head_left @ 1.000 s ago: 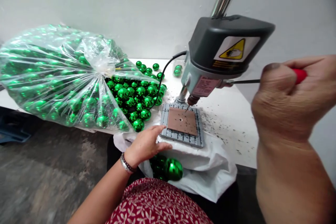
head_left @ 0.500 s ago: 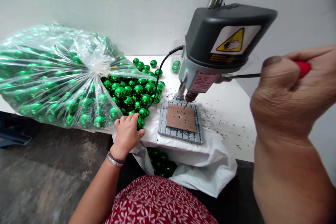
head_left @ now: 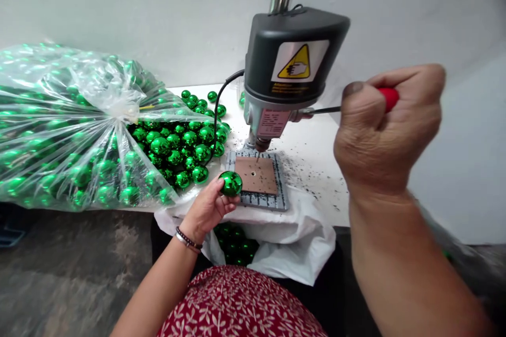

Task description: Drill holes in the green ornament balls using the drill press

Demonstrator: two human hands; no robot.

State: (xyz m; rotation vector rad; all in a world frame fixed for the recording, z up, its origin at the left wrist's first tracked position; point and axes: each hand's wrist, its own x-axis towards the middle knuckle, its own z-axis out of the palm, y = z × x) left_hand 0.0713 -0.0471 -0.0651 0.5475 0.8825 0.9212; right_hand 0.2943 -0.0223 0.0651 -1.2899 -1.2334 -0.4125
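Note:
A shiny green ball (head_left: 231,184) is between the thumb and fingers of my left hand (head_left: 211,205), at the left edge of the drill press base (head_left: 280,202). On that base lies a brown plate (head_left: 263,181) with a small hole, sprinkled with dark shavings. Above it hangs the grey drill press head (head_left: 292,63), its bit pointing down over the plate. My right hand (head_left: 379,131) is wrapped round the red knob (head_left: 390,99) of the press lever, at the right.
Many green balls (head_left: 174,141) lie on the white table (head_left: 316,174) beside a big clear bag (head_left: 79,131) of them at the left. A white bag (head_left: 284,258) with green balls hangs at the front edge. A black cable runs behind.
My left hand has picked up a green ball from the pile and moved right, to the press base. My right hand still holds the knob. The whole view has shifted.

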